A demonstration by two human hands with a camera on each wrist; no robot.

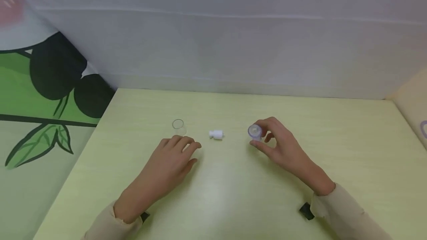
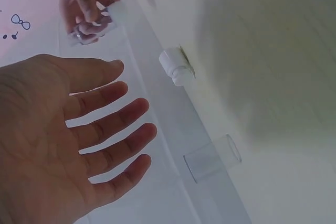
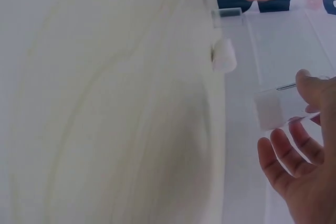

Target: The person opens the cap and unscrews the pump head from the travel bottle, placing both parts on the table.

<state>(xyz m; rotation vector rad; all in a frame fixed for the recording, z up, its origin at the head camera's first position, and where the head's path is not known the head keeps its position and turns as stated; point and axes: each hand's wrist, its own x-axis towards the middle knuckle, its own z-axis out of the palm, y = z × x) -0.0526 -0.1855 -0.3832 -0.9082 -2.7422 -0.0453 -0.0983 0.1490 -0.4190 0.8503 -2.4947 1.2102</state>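
Note:
My right hand [image 1: 283,147] pinches a small clear container [image 1: 255,132] between thumb and fingers, its round end facing up. In the right wrist view the container [image 3: 269,109] has a frosted white bottom part and see-through walls. My left hand [image 1: 171,162] hovers over the table holding nothing, its fingers spread and slightly bent in the left wrist view. Just beyond those fingers stands a clear, hollow cylindrical cover [image 1: 178,126], partly hidden by the hand in the head view. A small white pump-like piece [image 1: 217,135] lies on its side between the two hands.
The pale wood-grain table [image 1: 220,195] ends at a white curtain-like backdrop [image 1: 233,51]. To the left is a sheet printed with green leaves [image 1: 46,142]. A dark wrist mount [image 1: 307,211] shows beside the right sleeve.

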